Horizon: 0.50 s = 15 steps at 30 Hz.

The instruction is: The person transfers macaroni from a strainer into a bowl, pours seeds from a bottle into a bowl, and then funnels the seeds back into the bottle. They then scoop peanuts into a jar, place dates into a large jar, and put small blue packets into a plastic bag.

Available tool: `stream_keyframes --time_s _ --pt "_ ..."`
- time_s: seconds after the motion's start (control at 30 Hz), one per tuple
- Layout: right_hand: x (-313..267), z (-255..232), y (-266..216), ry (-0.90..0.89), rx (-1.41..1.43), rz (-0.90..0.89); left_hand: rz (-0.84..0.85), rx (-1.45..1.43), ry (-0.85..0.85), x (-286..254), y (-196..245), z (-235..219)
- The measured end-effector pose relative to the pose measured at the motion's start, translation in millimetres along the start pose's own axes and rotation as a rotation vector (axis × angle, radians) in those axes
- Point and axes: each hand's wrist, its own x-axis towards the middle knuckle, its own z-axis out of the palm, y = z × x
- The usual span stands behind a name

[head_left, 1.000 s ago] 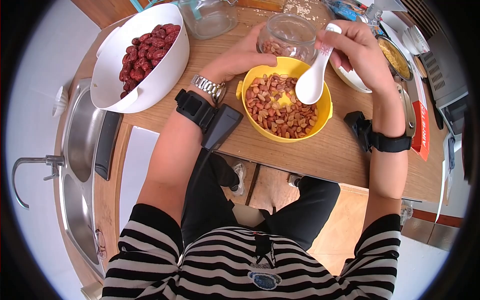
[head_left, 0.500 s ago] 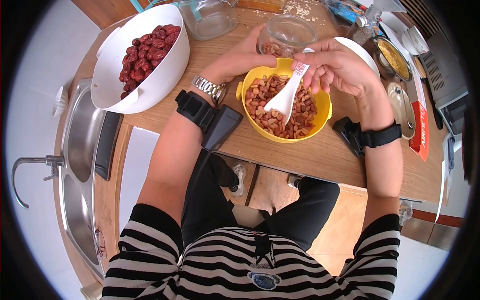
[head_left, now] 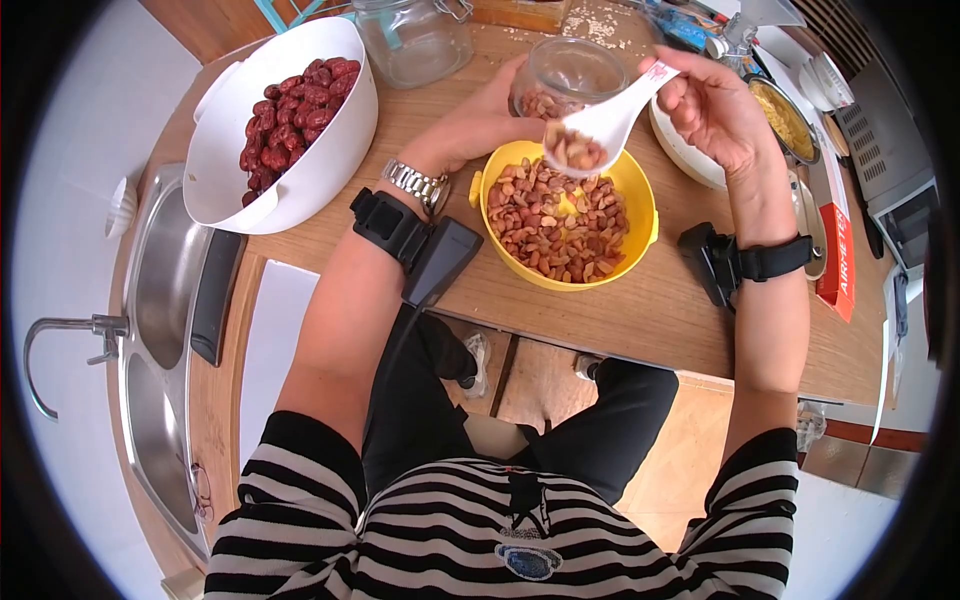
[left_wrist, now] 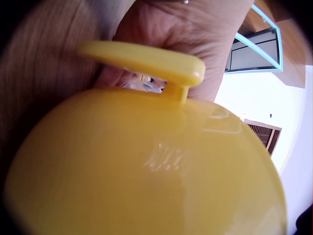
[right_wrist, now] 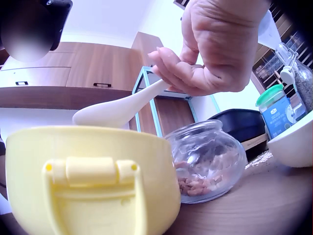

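A white soup spoon (head_left: 617, 117) carrying several peanuts hangs over the far rim of the yellow bowl (head_left: 641, 195), close to the glass jar's mouth. My right hand (head_left: 722, 115) pinches its handle between thumb and fingers. Shelled peanuts (head_left: 560, 238) cover much of the bowl's bottom. Behind the bowl, the round glass jar (head_left: 575, 68) contains some peanuts, also visible low in the jar (right_wrist: 205, 166) in the right wrist view. My left hand (head_left: 478, 125) holds the jar's left side, thumb across its near side above the bowl's rim. The bowl's handle (left_wrist: 156, 61) partly hides this hand in the left wrist view.
A large white basin (head_left: 215, 165) of red dates stands at left, near the sink (head_left: 160, 290). Another glass jar (head_left: 415, 45) sits at the back. On the right are a white bowl (head_left: 685, 150), a pan of yellow food (head_left: 780, 120) and a red-orange box (head_left: 840, 262).
My right hand dipped the empty spoon into the peanuts, then lifted it loaded toward the jar. The left hand stayed at the jar; the bowl appears slightly lower and left in view.
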Motion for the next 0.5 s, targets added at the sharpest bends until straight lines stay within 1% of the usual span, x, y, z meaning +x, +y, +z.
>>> stream_keyframes --time_s 0.03,0.07,0.1,0.17,0.2,0.23,0.3,0.33,0.4,0.43,0.5 --pt "0.6 -2.8 -1.7 -0.011 0.070 -0.048 -0.010 0.018 -0.002 -0.1 -3.0 -0.8" --pt "0.4 -1.4 -5.6 0.067 0.113 -0.043 -0.021 0.036 -0.004 -0.3 -3.3 -1.1" --pt "0.9 -5.0 -6.2 0.068 0.112 -0.044 -0.020 0.037 -0.004 -0.2 -3.4 -1.4" --pt "1.2 -17.3 -7.4 0.169 0.180 -0.194 -0.004 0.020 -0.018 -0.3 -3.1 -1.6" --pt "2.2 -21.2 -9.1 0.235 0.133 -0.257 -0.003 0.021 -0.019 -0.1 -4.2 -2.1" --pt "3.5 -24.0 -9.3 0.235 0.132 -0.258 -0.018 0.024 -0.013 0.1 -6.5 -2.8" --pt "6.0 -18.1 -10.0 0.453 0.022 -0.369 -0.033 0.027 -0.008 -0.2 -5.1 -2.4" --pt "6.3 -13.4 -8.8 0.453 0.022 -0.369 -0.031 0.031 -0.008 -0.6 -4.1 -2.0" --pt "3.1 8.2 -4.3 0.508 -0.264 -0.491 -0.030 0.034 -0.007 -0.5 -3.6 -1.8" --pt "-0.2 21.7 -3.7 0.508 -0.264 -0.490 -0.014 0.035 -0.011 0.2 -5.0 -2.2" --pt "-6.5 43.3 -4.5 0.501 -0.492 -0.519 0.002 0.036 -0.014 -0.3 -2.8 -1.5"
